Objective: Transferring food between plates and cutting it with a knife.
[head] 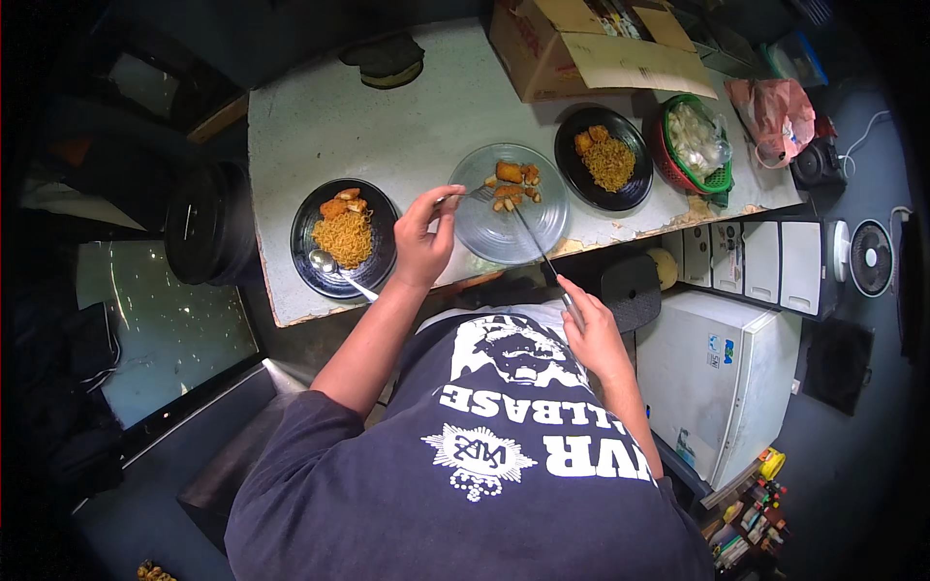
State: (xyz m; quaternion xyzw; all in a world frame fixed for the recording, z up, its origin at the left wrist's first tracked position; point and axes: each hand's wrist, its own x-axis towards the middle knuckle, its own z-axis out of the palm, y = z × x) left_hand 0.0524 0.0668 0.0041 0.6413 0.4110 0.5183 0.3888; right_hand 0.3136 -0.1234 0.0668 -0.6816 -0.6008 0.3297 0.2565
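A clear glass plate lies before me, bearing several pieces of browned, breaded food. My left hand grips a fork, its tines at the food. In my right hand is a long, thin knife, its tip against the lower pieces. To the left, a black plate holds noodles, breaded pieces and a metal spoon. Another black plate at the right carries noodles with breaded pieces beside them.
An open cardboard box stands at the table's back. Right of the plates are a green and red basket with a plastic bag inside and a pink plastic bag. A dark cloth-like item lies at the back left. The table's front edge is chipped.
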